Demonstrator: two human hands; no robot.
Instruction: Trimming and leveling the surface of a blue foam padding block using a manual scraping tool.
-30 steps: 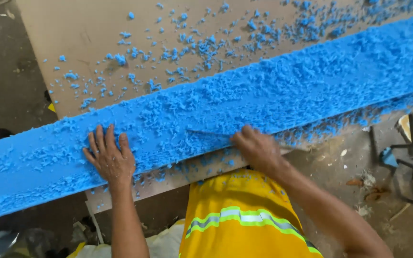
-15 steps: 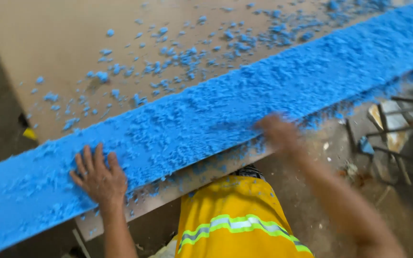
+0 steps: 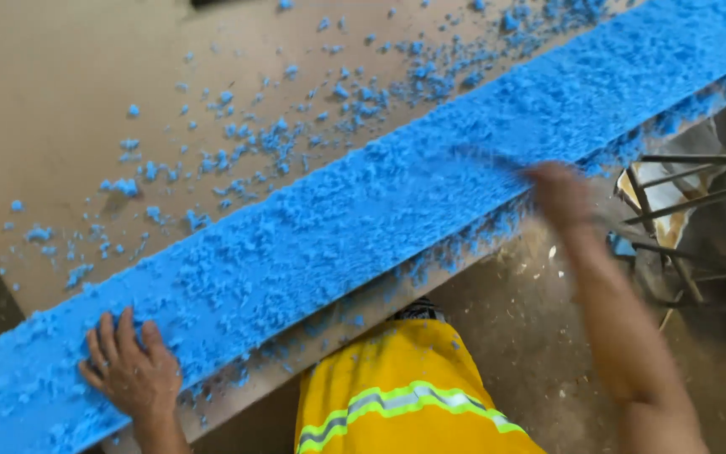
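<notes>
A long band of rough blue crumbly material (image 3: 397,202) runs diagonally along the near edge of a tan board (image 3: 69,92). My left hand (image 3: 132,370) lies flat on the band's lower left end, fingers spread. Farther right, my right hand (image 3: 558,192) is blurred by motion at the band's near edge, and whether it holds anything I cannot make out. Loose blue crumbs (image 3: 237,143) lie scattered over the board beyond the band.
My yellow vest with a reflective stripe (image 3: 405,399) shows below the board's edge. A dusty concrete floor (image 3: 531,336) lies under it. Thin metal rods and a frame (image 3: 682,210) stand at the right, close to my right arm.
My right hand has swept to the right along the band's near edge. The view has shifted, so my left hand sits lower and farther left in the picture, still flat on the blue material.
</notes>
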